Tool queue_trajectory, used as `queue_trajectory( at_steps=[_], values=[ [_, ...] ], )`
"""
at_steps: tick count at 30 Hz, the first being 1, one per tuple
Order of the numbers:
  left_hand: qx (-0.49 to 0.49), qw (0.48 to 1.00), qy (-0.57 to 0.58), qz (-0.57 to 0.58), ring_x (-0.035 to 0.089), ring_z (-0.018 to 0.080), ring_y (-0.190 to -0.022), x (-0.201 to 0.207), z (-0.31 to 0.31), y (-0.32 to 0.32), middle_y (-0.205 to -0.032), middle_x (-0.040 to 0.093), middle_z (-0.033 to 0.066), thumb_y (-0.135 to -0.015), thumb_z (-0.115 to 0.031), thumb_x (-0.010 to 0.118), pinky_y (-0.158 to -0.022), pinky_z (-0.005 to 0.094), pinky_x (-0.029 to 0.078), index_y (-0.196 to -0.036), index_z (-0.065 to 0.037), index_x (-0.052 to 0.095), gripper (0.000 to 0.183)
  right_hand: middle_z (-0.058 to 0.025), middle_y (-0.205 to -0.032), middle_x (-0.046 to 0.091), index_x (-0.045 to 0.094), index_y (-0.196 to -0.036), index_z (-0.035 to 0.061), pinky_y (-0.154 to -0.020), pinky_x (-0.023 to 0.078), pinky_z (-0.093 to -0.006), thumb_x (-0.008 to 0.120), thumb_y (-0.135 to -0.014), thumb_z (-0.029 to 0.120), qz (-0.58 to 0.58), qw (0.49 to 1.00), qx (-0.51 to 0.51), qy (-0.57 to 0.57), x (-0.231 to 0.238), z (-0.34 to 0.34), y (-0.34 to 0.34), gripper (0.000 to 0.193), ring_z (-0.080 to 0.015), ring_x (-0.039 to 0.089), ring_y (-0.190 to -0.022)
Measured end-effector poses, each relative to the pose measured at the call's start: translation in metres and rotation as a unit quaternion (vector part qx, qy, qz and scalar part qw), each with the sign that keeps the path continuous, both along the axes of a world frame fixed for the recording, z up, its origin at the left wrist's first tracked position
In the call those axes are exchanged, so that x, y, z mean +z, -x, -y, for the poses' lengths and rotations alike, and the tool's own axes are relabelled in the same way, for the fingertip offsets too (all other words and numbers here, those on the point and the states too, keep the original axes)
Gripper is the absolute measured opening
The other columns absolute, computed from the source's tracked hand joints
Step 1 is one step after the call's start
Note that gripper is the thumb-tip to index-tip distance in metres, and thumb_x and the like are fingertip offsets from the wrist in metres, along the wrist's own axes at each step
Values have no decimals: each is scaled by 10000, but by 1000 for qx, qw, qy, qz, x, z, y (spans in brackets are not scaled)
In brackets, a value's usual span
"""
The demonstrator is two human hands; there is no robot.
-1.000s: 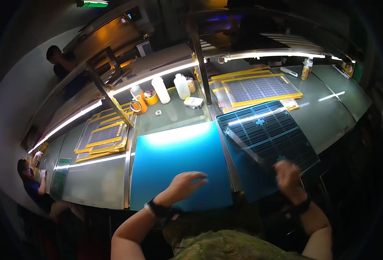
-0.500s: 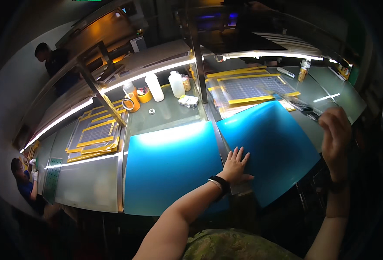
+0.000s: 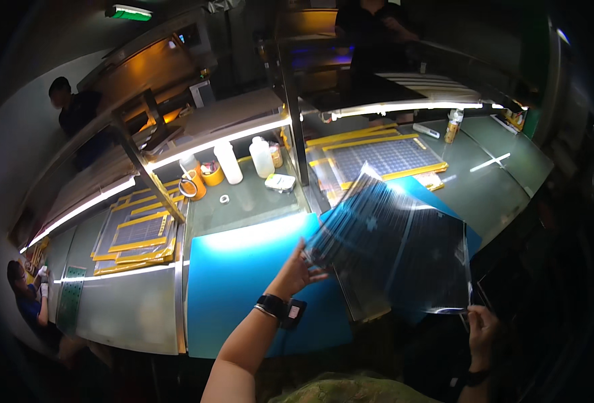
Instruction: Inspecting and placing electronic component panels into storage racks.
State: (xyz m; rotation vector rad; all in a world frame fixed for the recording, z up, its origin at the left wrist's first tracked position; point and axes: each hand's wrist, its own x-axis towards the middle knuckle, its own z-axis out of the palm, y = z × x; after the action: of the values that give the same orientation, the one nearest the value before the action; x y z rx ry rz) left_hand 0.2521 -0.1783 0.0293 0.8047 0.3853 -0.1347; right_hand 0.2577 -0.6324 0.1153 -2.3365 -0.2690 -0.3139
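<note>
A large dark see-through film with fine printed lines is lifted at a tilt over a blue sheet, hiding most of it. The near right corner of the film is pinched between the thumb and fingers of my right hand. At its left edge is my left hand, fingers spread, seeming to touch the film rather than grip it. Beneath that hand lies a second blue sheet flat on the table, with bright light reflected along its far edge.
Bottles, an orange tape roll and a small white box stand behind the left blue sheet. Yellow-edged panels are stacked at left and far right. A metal post rises between. Other people are beyond the bench and at far left.
The dark film now spans between my hands over the right blue sheet. My left hand has moved left off that sheet; my right hand has come down and nearer. The view has shifted slightly.
</note>
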Motion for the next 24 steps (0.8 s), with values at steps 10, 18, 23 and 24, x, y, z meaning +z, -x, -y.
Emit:
queue_trajectory(
  at_steps=[10,18,23,24],
  values=[
    [22,698,-716,22,608,429,-753,-15,29,22,-836,636,241,-857,-184,557,-641,499,486,-1025,-75,601,206,-52,-727,589,527,-1135,-20,-494,469,-223,525,-840,-20,-203,931,-59,-299,-76,10,4,295,-111,588,-575],
    [337,691,-639,-25,541,81,-576,32,-57,228,-740,594,19,-914,-111,568,-501,236,450,-956,-3,584,118,-73,-733,612,562,-913,-19,-561,513,-249,575,-854,-3,-324,861,173,-351,-81,-129,8,62,-142,621,-633],
    [413,729,-521,-164,424,50,-442,-13,-51,343,-648,454,-25,-925,-125,557,-407,200,358,-875,-22,538,116,-58,-700,613,544,-841,-7,-541,490,-217,587,-856,17,-398,836,254,-281,-107,-174,39,51,-103,610,-609],
    [411,731,-519,-168,424,50,-442,-19,-45,353,-648,454,-25,-925,-125,557,-407,200,358,-875,-22,538,116,-42,-675,593,546,-812,0,-535,466,-216,604,-847,32,-389,847,253,-259,-111,-174,45,74,-88,577,-594]
  ],
)
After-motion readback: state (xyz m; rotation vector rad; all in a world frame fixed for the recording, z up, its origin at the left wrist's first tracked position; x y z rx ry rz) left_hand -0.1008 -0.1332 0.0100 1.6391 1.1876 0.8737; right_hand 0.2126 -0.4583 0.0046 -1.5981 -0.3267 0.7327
